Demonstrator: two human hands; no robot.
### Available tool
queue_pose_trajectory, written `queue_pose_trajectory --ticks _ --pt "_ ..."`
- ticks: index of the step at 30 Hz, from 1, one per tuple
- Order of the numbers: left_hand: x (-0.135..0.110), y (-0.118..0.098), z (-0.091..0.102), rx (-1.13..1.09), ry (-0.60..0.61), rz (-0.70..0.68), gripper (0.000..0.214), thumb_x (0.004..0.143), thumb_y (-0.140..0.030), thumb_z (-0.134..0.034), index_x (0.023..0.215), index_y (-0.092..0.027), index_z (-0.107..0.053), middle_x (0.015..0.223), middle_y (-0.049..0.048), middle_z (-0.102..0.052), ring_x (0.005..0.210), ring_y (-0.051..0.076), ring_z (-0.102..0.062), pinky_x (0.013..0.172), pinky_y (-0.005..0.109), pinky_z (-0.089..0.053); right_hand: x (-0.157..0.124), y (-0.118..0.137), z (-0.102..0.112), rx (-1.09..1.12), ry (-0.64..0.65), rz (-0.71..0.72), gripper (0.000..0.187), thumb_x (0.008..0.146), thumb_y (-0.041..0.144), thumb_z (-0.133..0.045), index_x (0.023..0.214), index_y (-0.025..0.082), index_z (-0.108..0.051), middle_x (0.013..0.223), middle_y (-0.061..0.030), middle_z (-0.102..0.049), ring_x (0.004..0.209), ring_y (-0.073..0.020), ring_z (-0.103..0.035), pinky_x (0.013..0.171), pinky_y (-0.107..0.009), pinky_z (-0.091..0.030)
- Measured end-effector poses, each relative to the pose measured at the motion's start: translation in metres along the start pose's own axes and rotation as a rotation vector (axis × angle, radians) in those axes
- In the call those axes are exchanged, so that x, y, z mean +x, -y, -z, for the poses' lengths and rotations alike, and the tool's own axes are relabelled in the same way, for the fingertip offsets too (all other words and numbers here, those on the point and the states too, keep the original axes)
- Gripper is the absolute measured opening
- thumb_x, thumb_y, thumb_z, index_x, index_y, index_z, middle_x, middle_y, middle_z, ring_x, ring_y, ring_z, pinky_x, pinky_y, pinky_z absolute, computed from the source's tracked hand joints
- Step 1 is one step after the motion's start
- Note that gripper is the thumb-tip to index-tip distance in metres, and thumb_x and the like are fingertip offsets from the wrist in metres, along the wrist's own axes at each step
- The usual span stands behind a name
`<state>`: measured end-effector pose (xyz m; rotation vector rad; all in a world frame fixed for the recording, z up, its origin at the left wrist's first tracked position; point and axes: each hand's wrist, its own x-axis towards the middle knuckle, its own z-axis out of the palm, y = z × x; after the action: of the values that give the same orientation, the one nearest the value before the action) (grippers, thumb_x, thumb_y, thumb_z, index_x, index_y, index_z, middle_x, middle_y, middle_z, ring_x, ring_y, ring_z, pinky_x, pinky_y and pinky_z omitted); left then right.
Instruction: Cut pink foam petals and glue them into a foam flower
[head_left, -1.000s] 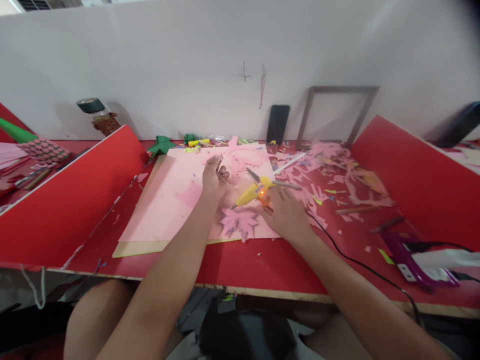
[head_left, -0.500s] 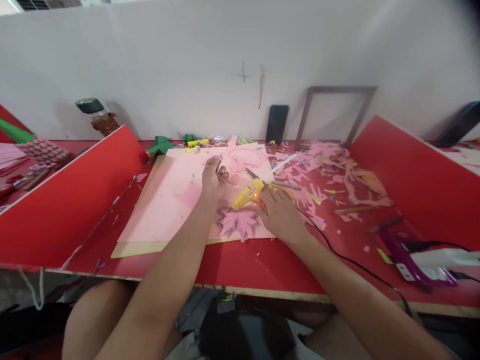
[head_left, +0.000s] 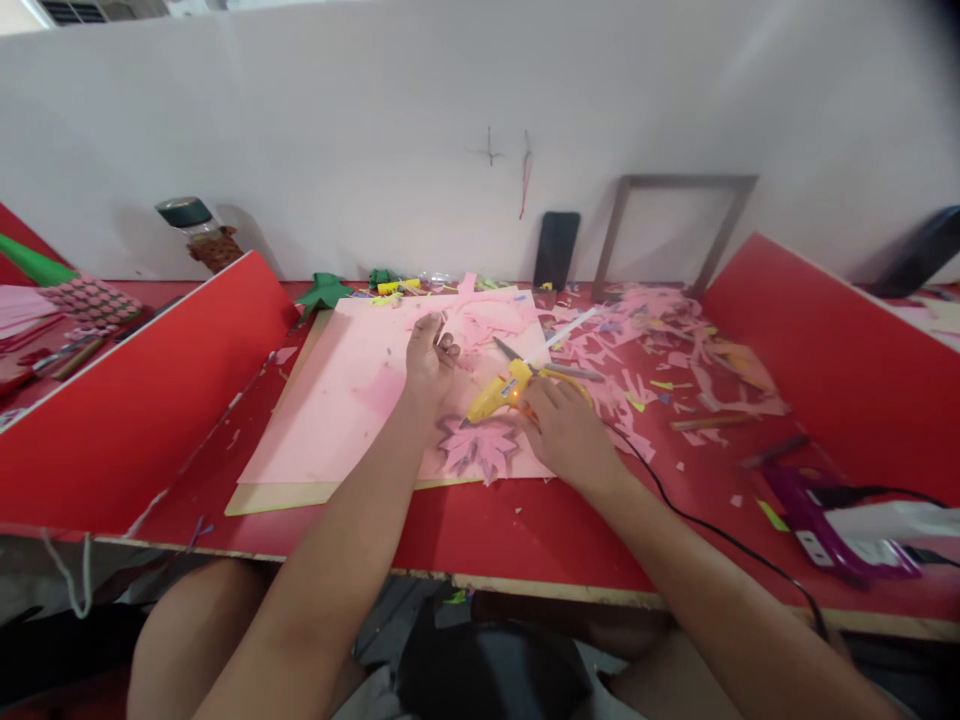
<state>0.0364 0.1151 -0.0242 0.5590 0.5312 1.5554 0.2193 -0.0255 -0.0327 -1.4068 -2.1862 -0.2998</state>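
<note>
One yellow glue gun (head_left: 496,394), probably light and rigid, best gripped by its handle, sits within the curled fingers of the right hand (head_left: 568,428), nozzle beside a flimsy-looking pink leaf (head_left: 481,447); the left hand (head_left: 430,362) half-curls, contents unclear.

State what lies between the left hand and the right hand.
In the head view, the yellow glue gun, held by the right hand, lies between it and the left hand, above the pink sheet.
</note>
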Motion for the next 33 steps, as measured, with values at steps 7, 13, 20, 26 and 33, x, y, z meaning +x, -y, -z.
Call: queue_pose_trajectory --ticks 7,13,20,26,33 --pt "0.0 0.001 0.001 -0.008 0.003 -0.005 0.036 0.062 -0.023 -0.09 0.079 -0.02 -0.058 0.077 -0.0061 -0.063 0.05 0.003 -0.045 0.046 0.017 -0.038 -0.001 -0.002 -0.002 -0.035 -0.032 0.034 0.003 0.095 0.019 -0.059 0.097 0.018 -0.061 0.1 -0.0104 -0.068 0.093 -0.0289 -0.055 0.084 -0.039 -0.042" --pt "-0.001 0.001 0.001 -0.011 0.008 -0.004 0.034 0.065 -0.021 -0.088 0.079 -0.02 -0.058 0.078 -0.0063 -0.063 0.05 0.003 -0.044 0.046 0.017 -0.037 -0.003 0.001 0.005 -0.153 -0.056 0.073 0.008 0.096 0.015 -0.055 0.099 0.017 -0.063 0.107 -0.0103 -0.069 0.092 -0.0273 -0.055 0.083 -0.039 -0.043" --pt "-0.002 0.0 0.001 0.001 0.004 -0.006 0.035 0.065 -0.022 -0.089 0.079 -0.021 -0.057 0.078 -0.0062 -0.062 0.05 0.003 -0.043 0.046 0.017 -0.036 -0.003 -0.008 0.009 -0.095 -0.236 0.024 0.005 0.094 0.024 -0.061 0.095 0.019 -0.061 0.11 -0.0129 -0.07 0.097 -0.0282 -0.059 0.085 -0.041 -0.047" --pt "-0.001 -0.002 -0.002 0.025 -0.027 -0.005 0.035 0.065 -0.023 -0.088 0.077 -0.021 -0.056 0.077 -0.005 -0.062 0.05 0.003 -0.043 0.045 0.017 -0.036 -0.008 -0.056 0.026 -0.02 -0.405 -0.524 0.031 0.088 0.049 -0.063 0.099 0.021 -0.054 0.096 -0.0094 -0.066 0.09 -0.0277 -0.063 0.079 -0.042 -0.051" --pt "-0.003 -0.003 -0.003 0.016 -0.025 0.002 0.035 0.065 -0.024 -0.089 0.077 -0.021 -0.056 0.076 -0.0063 -0.061 0.048 0.002 -0.042 0.044 0.017 -0.034 -0.026 -0.101 0.052 -0.204 -0.113 -0.985 0.04 0.08 0.045 -0.071 0.109 0.02 -0.058 0.098 -0.0143 -0.069 0.091 -0.0354 -0.066 0.076 -0.046 -0.05"
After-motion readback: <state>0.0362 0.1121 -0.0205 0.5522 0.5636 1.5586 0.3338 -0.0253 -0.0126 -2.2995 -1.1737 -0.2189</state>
